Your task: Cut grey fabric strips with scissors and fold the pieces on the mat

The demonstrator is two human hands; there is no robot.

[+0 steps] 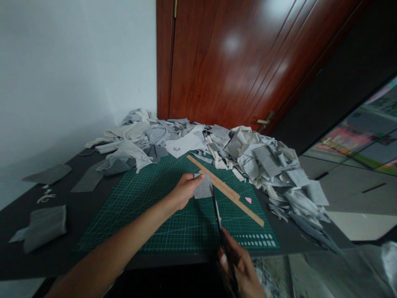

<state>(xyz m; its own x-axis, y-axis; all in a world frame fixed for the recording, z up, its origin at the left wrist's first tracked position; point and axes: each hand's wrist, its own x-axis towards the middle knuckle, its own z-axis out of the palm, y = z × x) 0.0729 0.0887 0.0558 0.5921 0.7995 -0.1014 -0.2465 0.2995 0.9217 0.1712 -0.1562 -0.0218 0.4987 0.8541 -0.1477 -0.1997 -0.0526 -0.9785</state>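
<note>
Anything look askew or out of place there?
Slightly: two flat wooden rulers lie diagonally across the green gridded cutting mat, off its lines; one slim blue-grey cloth strip trails over the dark table's edge.

Head cam's facing fwd & down, sitting close above the near side of the desk (80,215). It's covering the mat (173,231), w/ door (223,62) behind.
</note>
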